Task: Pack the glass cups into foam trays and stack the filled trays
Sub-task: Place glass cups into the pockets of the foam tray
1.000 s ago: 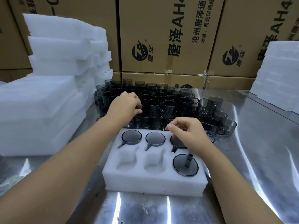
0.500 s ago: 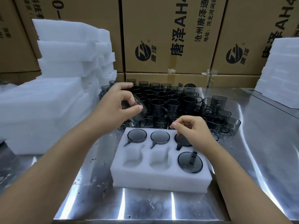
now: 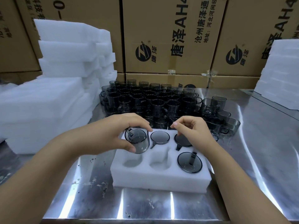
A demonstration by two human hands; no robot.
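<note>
Smoky glass: one cup (image 3: 137,141) is clamped in the left hand (image 3: 113,135), thumb and fingers curled round its wall, over the tray's (image 3: 161,180) far-left corner, hiding that pocket. The right hand (image 3: 192,131) hovers curled over the tray's far-right cup (image 3: 182,142), partly covering it; whether it grips anything I cannot tell. Three cups (image 3: 160,137) show seated in the tray, beside two unfilled near pockets (image 3: 159,160). Beyond the tray crowd dozens of loose cups (image 3: 161,102). One foam stack (image 3: 48,102) stands left of the tray, a second stack (image 3: 279,75) far right, on the steel table (image 3: 258,143), with cartons (image 3: 169,29) behind.
</note>
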